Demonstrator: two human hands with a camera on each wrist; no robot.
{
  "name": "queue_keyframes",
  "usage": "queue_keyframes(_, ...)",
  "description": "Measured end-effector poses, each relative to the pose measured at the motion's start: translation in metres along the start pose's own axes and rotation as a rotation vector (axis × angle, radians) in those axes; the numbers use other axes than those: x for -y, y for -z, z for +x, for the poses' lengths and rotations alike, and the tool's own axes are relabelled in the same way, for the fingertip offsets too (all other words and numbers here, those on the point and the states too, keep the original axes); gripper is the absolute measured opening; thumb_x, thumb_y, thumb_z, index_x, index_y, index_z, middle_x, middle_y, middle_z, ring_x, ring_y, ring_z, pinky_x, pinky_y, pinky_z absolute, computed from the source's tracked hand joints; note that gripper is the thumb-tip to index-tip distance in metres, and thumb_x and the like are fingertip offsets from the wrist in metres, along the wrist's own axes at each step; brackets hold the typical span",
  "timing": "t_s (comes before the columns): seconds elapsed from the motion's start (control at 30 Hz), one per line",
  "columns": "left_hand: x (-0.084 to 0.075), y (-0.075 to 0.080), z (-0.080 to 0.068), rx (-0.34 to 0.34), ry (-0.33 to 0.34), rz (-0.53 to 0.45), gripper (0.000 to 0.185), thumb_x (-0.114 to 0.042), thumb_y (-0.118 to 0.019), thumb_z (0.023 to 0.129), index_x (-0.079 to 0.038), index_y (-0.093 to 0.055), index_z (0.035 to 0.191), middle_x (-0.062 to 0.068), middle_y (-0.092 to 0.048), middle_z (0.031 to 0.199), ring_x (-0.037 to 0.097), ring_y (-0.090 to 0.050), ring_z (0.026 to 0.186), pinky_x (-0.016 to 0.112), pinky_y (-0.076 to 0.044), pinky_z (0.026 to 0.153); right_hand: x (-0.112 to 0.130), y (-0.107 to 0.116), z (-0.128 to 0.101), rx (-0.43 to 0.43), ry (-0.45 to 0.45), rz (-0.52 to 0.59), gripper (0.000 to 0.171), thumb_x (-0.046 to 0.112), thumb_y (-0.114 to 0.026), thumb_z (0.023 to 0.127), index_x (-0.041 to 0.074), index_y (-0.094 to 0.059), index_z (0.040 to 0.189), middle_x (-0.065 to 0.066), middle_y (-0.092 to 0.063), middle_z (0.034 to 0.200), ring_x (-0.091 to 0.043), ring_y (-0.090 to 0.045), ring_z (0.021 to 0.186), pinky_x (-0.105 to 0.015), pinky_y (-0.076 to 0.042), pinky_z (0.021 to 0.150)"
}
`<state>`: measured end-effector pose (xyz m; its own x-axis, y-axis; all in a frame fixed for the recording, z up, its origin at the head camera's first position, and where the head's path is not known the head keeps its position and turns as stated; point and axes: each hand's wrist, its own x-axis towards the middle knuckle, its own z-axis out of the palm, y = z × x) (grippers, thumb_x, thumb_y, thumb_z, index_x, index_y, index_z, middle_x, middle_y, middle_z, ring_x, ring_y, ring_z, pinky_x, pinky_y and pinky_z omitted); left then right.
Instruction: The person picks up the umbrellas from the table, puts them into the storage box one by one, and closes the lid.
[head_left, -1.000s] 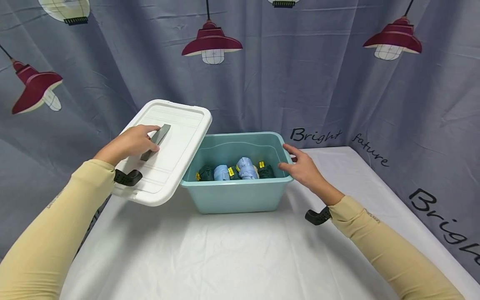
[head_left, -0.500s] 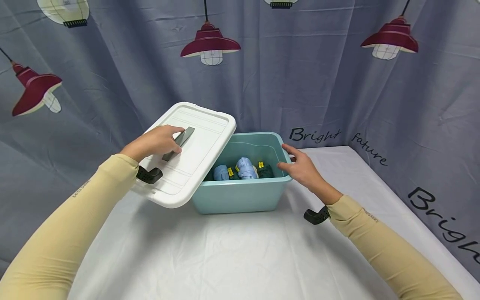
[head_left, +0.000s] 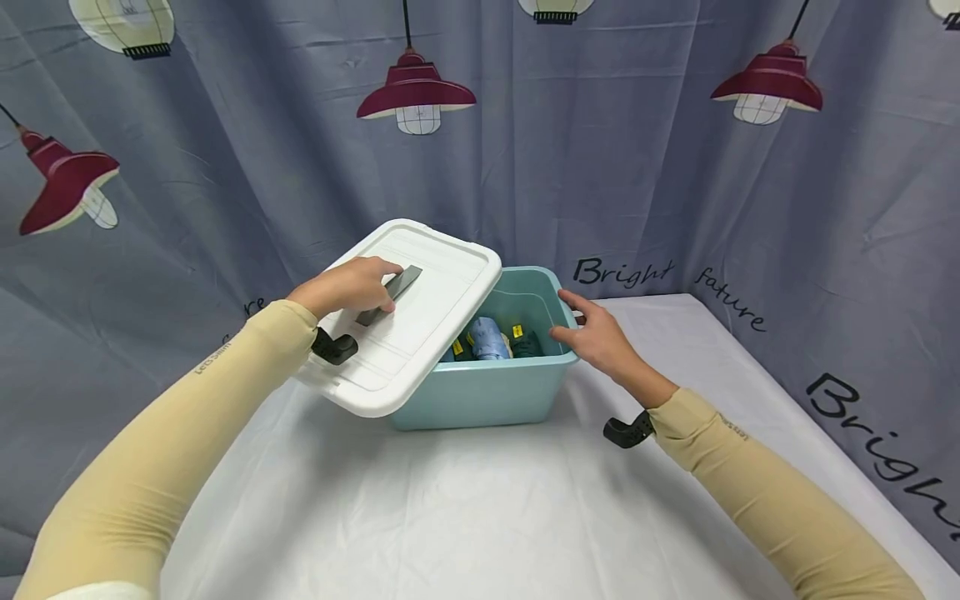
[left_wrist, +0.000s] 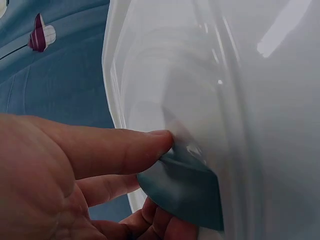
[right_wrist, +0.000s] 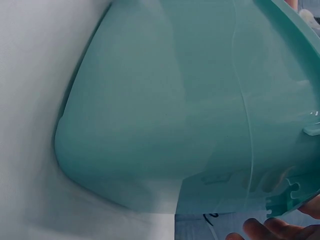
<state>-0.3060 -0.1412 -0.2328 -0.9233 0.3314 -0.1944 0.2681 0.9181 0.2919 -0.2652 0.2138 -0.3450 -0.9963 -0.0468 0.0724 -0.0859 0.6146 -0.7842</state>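
Observation:
A teal plastic bin (head_left: pixel 487 396) stands on the white table, with rolled blue and dark green cloths (head_left: pixel 489 340) inside. My left hand (head_left: pixel 352 285) grips the grey handle (head_left: pixel 390 294) of the white lid (head_left: pixel 420 321), which hangs tilted over the bin's left half. In the left wrist view the fingers (left_wrist: pixel 115 150) curl round the grey handle (left_wrist: pixel 185 187) against the lid (left_wrist: pixel 240 100). My right hand (head_left: pixel 592 337) rests on the bin's right rim with fingers spread. The right wrist view shows the bin's teal wall (right_wrist: pixel 175 115) and fingertips (right_wrist: pixel 270 231) under its rim.
The white table cloth (head_left: pixel 487 517) stretches in front of the bin. A grey curtain with red lamp prints (head_left: pixel 416 92) and lettering hangs behind and to the right. The table's right edge (head_left: pixel 862 467) runs beside the curtain.
My left hand has carried the lid to the right, from beside the bin to over its left half, hiding part of the cloths. The right hand has stayed on the rim.

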Motion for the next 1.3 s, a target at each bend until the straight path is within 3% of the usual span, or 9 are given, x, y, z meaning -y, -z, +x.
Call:
queue_keyframes(0.47,-0.024,-0.006,0.015,0.084,-0.020,0.042,0.073,-0.015,-0.065,0.091,-0.014,-0.035,0.158,0.012,-0.032,0.163,0.031,-0.032,0.148,0.050,-0.032,0.116,0.002,0.000,-0.002,-0.001,-0.021,0.018,0.078,0.022,-0.064,0.093,0.020,-0.026,0.162,-0.018,-0.038,0.157,-0.039,-0.051,0.133,-0.053,-0.052,0.097)
queue_keyframes(0.97,-0.045,-0.014,0.028,0.111,-0.082,0.060,0.070,-0.013,-0.062,0.093,-0.018,-0.036,0.158,0.006,-0.035,0.162,0.025,-0.036,0.145,0.045,-0.032,0.116,0.003,-0.002,-0.002,-0.014,-0.034,0.058,0.077,0.020,-0.064,0.094,0.022,-0.026,0.162,-0.018,-0.040,0.155,-0.038,-0.054,0.129,-0.051,-0.052,0.097)
queue_keyframes(1.3,-0.056,-0.019,0.033,0.133,-0.122,0.064,0.066,-0.011,-0.061,0.095,-0.017,-0.038,0.157,0.008,-0.039,0.159,0.024,-0.042,0.138,0.044,-0.036,0.111,-0.003,-0.003,-0.006,-0.041,-0.038,0.132,0.078,0.021,-0.065,0.095,0.022,-0.025,0.162,-0.014,-0.033,0.162,-0.039,-0.044,0.139,-0.055,-0.048,0.102)
